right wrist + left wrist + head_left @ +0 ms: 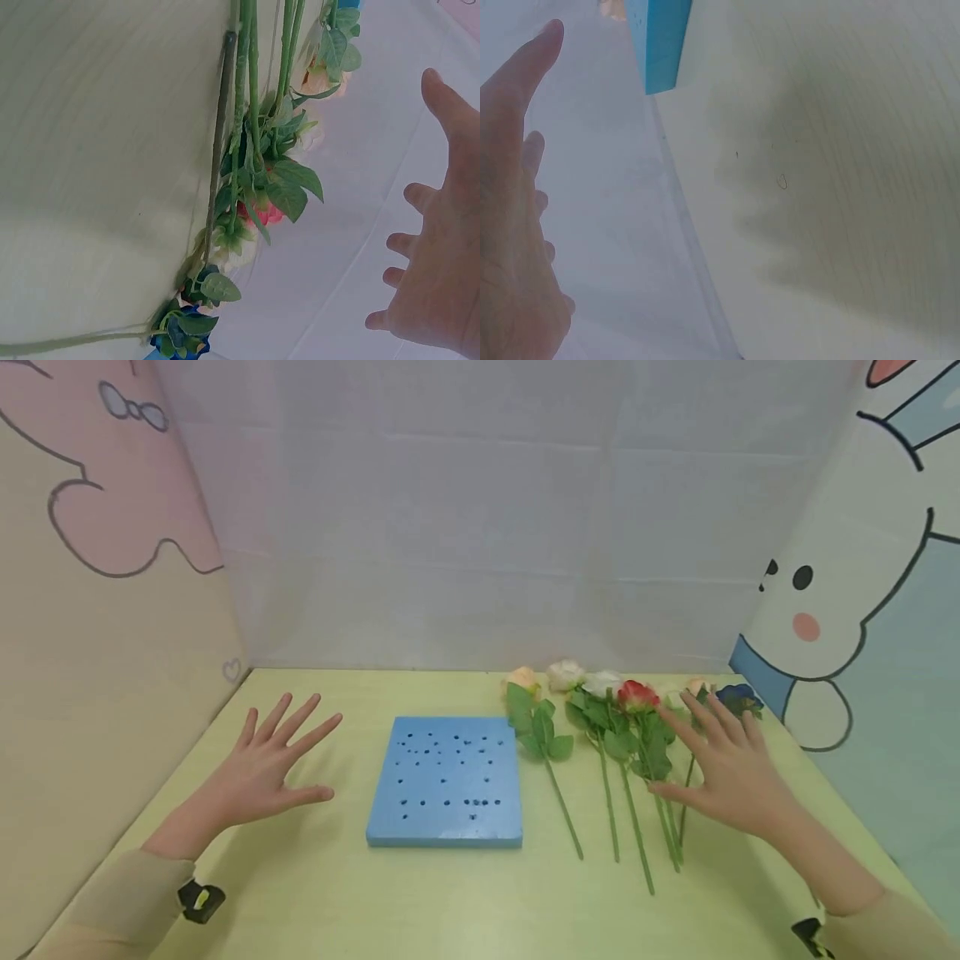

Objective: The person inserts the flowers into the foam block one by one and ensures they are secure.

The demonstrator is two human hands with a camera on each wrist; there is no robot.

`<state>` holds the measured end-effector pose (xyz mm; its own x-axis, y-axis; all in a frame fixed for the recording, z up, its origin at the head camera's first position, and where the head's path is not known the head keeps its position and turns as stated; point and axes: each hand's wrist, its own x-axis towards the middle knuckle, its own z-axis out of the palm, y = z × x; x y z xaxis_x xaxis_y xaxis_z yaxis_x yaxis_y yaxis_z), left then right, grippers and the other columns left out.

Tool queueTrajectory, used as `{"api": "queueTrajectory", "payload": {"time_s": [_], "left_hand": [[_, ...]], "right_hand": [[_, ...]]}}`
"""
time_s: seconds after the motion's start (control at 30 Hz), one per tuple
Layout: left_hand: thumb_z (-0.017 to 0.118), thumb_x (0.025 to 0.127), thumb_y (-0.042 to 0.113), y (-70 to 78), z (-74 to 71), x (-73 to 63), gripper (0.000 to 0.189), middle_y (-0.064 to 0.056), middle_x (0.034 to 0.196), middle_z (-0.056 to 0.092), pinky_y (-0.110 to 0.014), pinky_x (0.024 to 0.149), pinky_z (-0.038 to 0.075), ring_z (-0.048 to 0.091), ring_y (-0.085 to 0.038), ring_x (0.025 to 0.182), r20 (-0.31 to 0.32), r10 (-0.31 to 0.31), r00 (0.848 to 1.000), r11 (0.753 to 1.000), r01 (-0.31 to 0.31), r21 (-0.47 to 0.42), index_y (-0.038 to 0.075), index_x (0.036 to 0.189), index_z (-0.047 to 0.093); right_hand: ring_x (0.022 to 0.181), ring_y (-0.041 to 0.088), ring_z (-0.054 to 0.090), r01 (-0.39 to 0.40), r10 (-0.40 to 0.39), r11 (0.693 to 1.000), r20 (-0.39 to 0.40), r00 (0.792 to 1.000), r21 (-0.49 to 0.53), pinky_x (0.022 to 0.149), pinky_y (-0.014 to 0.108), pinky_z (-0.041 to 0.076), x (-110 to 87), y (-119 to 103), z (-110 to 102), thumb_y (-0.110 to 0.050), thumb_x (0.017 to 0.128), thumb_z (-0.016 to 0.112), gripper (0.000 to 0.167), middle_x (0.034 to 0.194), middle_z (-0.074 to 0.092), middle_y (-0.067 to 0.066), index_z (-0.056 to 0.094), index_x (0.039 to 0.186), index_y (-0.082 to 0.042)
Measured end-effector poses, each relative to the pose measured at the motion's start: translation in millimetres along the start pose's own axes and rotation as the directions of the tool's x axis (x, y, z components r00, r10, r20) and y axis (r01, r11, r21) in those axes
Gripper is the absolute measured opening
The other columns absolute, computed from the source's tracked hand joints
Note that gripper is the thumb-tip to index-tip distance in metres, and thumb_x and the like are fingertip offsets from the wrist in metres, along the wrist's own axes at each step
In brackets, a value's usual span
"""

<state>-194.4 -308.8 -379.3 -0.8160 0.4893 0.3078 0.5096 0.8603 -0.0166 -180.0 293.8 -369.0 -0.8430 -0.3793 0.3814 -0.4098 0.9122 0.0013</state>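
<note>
My left hand (264,775) hovers over the table left of a blue foam block (450,781), fingers spread and holding nothing. The block lies flat, its top dotted with small dark holes. On the right, my right hand (731,772) is held above several artificial flowers, its fingers spread too. Among them are a red flower (638,695), a white flower (566,675), a peach flower (523,679) and a dark blue flower (738,699), with green stems pointing toward me. In the right wrist view the leafy stems (240,97) lie beside the hand; part of the bunch is hidden behind it in the head view.
The pale yellow table (315,893) ends at a white back wall (480,543). Side panels with cartoon drawings stand at left and right, the right one showing a white rabbit (825,585). Dark wrist devices sit at both cuffs.
</note>
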Motion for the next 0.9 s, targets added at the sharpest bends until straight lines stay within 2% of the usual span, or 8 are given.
{"api": "queueTrajectory", "payload": {"time_s": [0.23,0.4,0.53,0.63,0.73,0.8,0.9], "left_hand": [[0.072,0.082,0.058,9.0,-0.1,0.3,0.093,-0.007,0.168,0.01,-0.075,0.112,0.008,0.007,-0.044,0.153,0.031,-0.025,0.999,0.993,0.028,-0.115,0.031,0.157,0.025],[0.072,0.082,0.057,14.2,3.1,3.1,0.093,-0.009,0.167,0.014,-0.076,0.109,0.015,0.012,-0.046,0.151,0.051,-0.039,0.998,0.988,0.046,-0.145,0.032,0.157,0.024],[0.072,0.082,0.057,17.7,7.3,3.8,0.094,-0.011,0.166,0.018,-0.073,0.107,0.025,0.021,-0.05,0.147,0.071,-0.055,0.996,0.984,0.066,-0.163,0.032,0.158,0.023],[0.071,0.082,0.059,21.2,9.1,3.5,0.093,-0.013,0.164,0.022,-0.068,0.097,0.04,0.032,-0.051,0.141,0.095,-0.077,0.992,0.978,0.094,-0.186,0.032,0.158,0.022],[0.07,0.083,0.06,24.4,11.1,3.2,0.092,-0.013,0.162,0.026,-0.062,0.084,0.05,0.038,-0.049,0.138,0.123,-0.098,0.988,0.969,0.123,-0.216,0.033,0.158,0.022],[0.069,0.084,0.06,25.1,13.9,3.4,0.091,-0.013,0.161,0.028,-0.061,0.082,0.051,0.039,-0.047,0.137,0.134,-0.106,0.985,0.962,0.136,-0.237,0.033,0.157,0.023],[0.069,0.084,0.06,26.4,20.5,2.5,0.091,-0.013,0.157,0.033,-0.062,0.086,0.05,0.042,-0.044,0.136,0.141,-0.117,0.983,0.947,0.153,-0.282,0.032,0.157,0.024]], "right_hand": [[0.149,0.045,0.018,-0.006,0.006,1.0,0.011,1.0,0.015,0.111,0.073,0.014,11.6,-17.4,6.2,-0.067,0.077,0.07,0.103,0.163,0.023,0.015,0.018,0.159,-0.032],[0.147,0.046,0.021,0.019,-0.019,0.999,-0.009,1.0,0.049,0.11,0.073,0.017,19.4,-28.5,12.1,-0.066,0.078,0.069,0.099,0.164,0.022,0.012,0.023,0.158,-0.029],[0.147,0.045,0.022,0.038,-0.037,0.997,-0.018,0.999,0.07,0.11,0.073,0.019,26.2,-37.5,17.4,-0.064,0.077,0.072,0.098,0.162,0.026,0.014,0.029,0.156,-0.026],[0.146,0.045,0.024,0.044,-0.044,0.997,-0.013,0.999,0.069,0.109,0.072,0.02,31.0,-44.0,21.9,-0.062,0.077,0.073,0.097,0.16,0.028,0.016,0.03,0.156,-0.024],[0.146,0.044,0.024,0.038,-0.038,0.996,0.0,0.999,0.078,0.109,0.072,0.021,34.4,-50.6,26.9,-0.061,0.077,0.073,0.096,0.161,0.028,0.016,0.032,0.155,-0.023],[0.146,0.043,0.025,0.028,-0.03,0.996,0.018,0.999,0.088,0.109,0.07,0.022,35.7,-55.0,29.6,-0.061,0.078,0.073,0.095,0.161,0.026,0.015,0.032,0.155,-0.023],[0.146,0.043,0.026,0.018,-0.024,0.994,0.05,0.998,0.109,0.11,0.068,0.023,36.5,-61.8,33.1,-0.061,0.078,0.073,0.096,0.162,0.026,0.015,0.031,0.156,-0.024]]}}
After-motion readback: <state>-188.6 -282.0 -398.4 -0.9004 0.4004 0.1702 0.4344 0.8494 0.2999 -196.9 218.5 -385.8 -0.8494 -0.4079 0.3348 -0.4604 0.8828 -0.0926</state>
